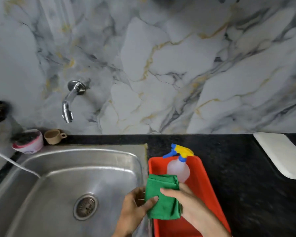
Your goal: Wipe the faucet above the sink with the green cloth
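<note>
- Holding the green cloth (162,197) are both hands: the left hand (135,207) is pinching its left edge with the thumb on top, and the right hand (186,202) is clasping its right side with the fingers laid across the fabric.
- The cloth is showing as a folded, bright green rectangle with stacked layers visible along its right edge; it is sitting over the seam between the sink (41,168) and the red tray (210,189).
- The faucet (70,100), a chrome spout curving down from a round wall flange, is standing well apart from the cloth, above the sink's rear left.
- A spray bottle (178,166) with a blue-and-yellow trigger is standing in the tray, just behind the cloth.
</note>
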`<action>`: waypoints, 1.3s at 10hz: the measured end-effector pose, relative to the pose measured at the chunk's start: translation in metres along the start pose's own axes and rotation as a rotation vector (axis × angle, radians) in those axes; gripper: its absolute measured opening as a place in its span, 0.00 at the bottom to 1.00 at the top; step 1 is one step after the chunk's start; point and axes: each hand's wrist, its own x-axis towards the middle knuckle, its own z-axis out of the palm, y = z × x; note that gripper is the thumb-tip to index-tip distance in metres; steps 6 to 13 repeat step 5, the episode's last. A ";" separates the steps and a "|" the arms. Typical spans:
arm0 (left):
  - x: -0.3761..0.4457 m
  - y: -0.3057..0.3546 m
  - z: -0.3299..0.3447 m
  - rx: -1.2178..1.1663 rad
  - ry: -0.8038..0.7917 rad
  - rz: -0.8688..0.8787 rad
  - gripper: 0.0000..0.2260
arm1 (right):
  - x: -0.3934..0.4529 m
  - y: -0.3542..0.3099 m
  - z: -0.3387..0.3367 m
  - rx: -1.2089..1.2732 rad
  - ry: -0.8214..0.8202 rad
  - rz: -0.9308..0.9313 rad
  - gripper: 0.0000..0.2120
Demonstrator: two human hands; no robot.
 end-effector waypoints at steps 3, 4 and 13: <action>-0.003 -0.051 0.114 0.580 0.225 0.073 0.34 | 0.030 0.030 -0.111 -0.835 -0.083 -0.053 0.37; -0.008 -0.062 0.131 0.712 0.223 0.004 0.34 | 0.031 0.037 -0.115 -1.104 -0.049 -0.079 0.38; -0.015 -0.055 0.139 0.853 0.283 -0.020 0.34 | 0.033 0.037 -0.120 -1.149 -0.045 -0.106 0.45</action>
